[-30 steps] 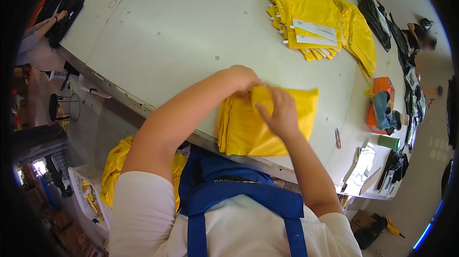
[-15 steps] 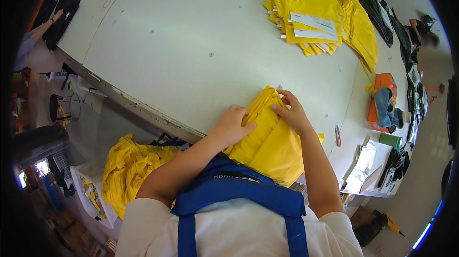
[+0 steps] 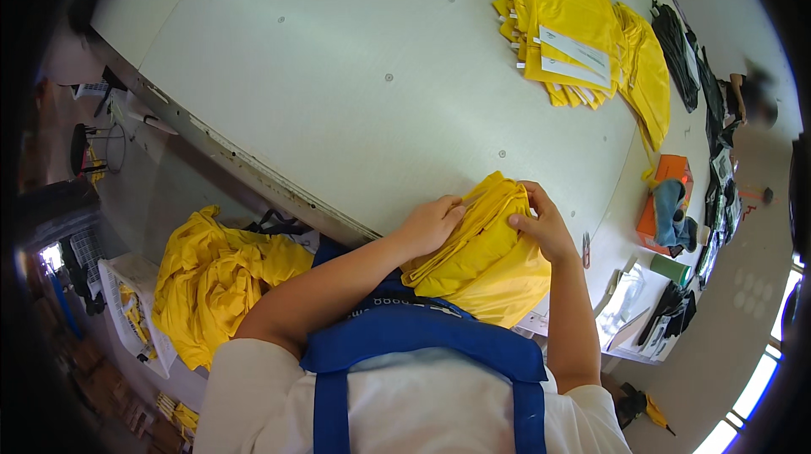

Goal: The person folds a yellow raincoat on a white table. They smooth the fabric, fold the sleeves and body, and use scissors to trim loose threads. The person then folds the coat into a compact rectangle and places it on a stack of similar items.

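Observation:
A folded piece of thin, shiny yellow fabric (image 3: 486,272) lies at the table's near edge, its lower part hanging over toward my apron. My left hand (image 3: 432,224) has its fingers curled and pinched at the fabric's left edge. On the other side, my right hand (image 3: 545,222) grips the top right corner, thumb in front and fingers behind. Several layers of pleats show between the two hands. What kind of article the fabric makes up cannot be told.
A stack of yellow pieces with white labels (image 3: 562,32) lies at the far right. Beyond my right hand are red-handled snips (image 3: 585,250), an orange box (image 3: 661,205) and a green roll (image 3: 670,269). Crumpled yellow fabric (image 3: 215,277) heaps over a white crate (image 3: 127,310) at left.
My view has shifted, so the surroundings sit elsewhere in the picture. My left hand's fingers are closed more tightly at the fabric's edge, and its pleats lie differently. The right hand keeps its hold.

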Motion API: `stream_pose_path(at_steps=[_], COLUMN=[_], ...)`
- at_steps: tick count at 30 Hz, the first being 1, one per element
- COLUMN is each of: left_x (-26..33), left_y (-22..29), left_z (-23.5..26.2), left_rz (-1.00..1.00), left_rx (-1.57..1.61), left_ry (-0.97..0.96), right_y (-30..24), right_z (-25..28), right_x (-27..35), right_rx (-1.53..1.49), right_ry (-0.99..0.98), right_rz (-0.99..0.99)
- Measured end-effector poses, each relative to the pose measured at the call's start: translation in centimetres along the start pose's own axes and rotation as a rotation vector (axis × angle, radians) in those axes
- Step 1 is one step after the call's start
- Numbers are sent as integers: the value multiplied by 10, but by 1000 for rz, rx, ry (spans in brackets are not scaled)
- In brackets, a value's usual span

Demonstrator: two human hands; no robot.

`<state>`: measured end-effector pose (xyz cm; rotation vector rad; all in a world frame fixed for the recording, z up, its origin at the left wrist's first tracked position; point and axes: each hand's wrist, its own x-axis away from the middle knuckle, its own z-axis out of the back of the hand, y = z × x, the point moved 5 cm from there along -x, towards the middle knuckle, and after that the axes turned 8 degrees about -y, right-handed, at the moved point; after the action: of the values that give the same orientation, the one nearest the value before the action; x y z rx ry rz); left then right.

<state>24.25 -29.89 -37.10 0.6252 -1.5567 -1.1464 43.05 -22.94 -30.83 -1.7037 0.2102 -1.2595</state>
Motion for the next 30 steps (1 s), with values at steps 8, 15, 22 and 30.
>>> stream_pose_path(at_steps=[8, 15, 22, 30], left_x=[-7, -19, -15, -39], left_y=[12, 10, 4, 14], left_z=[3, 0, -8, -20], left_rz=[-99, -138, 261, -2], left_rx=[-255, -373, 282, -660], left_ry=[59, -57, -339, -612], right_y=[5, 3, -7, -1], right_z=[5, 5, 11, 7], right_x=[9, 14, 17, 12], right_rx=[-15, -25, 109, 62], right_ry=[42, 21, -49, -111], right_rz=[58, 66, -36, -16])
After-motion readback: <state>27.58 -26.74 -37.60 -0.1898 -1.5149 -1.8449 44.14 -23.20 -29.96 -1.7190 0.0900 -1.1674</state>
